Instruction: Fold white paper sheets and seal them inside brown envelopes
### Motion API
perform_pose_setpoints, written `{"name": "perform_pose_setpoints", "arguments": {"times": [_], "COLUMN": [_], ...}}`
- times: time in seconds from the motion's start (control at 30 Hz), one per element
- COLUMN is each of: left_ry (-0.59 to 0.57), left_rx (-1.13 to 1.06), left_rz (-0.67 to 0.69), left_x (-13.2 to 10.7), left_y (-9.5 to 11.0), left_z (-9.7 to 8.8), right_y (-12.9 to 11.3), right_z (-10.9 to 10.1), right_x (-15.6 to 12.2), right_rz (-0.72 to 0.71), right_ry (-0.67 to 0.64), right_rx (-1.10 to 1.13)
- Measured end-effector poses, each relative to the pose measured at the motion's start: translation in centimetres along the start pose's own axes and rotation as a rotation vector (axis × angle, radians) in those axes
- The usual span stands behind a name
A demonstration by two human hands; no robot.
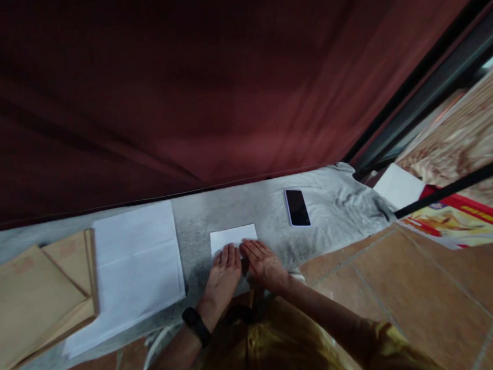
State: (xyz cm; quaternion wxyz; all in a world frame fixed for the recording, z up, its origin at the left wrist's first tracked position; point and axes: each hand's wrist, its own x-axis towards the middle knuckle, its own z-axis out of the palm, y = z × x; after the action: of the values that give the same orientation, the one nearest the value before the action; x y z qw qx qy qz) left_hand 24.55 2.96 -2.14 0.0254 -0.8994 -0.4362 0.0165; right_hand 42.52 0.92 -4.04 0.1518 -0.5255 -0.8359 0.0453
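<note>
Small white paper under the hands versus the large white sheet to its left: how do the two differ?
The small white paper is far smaller than the large white sheet. The left hand and right hand press flat on the small paper's near edge; the large sheet lies untouched. The large sheet borders the brown envelopes; the small paper lies apart from them. Both are white and lie flat on the grey cloth.

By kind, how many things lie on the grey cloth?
White papers: 2, small paper under left hand and right hand, large sheet
Brown envelopes: 2
Phone: 1
Total: 5
</note>
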Motion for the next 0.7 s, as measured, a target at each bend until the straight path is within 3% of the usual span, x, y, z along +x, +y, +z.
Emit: {"name": "perform_pose_setpoints", "arguments": {"times": [0.47, 0.7], "left_ry": [0.122, 0.150], "left_rx": [0.021, 0.022], "left_rz": [-0.053, -0.004], "left_x": [-2.9, -1.7], "left_y": [-3.9, -3.1], "left_z": [0.5, -0.1], "right_y": [1.2, 0.8], "right_z": [0.4, 0.4], "right_x": [-1.0, 0.4], "right_rz": [0.053, 0.047], "right_ry": [0.133, 0.129], "right_rx": [0.039, 0.083]}}
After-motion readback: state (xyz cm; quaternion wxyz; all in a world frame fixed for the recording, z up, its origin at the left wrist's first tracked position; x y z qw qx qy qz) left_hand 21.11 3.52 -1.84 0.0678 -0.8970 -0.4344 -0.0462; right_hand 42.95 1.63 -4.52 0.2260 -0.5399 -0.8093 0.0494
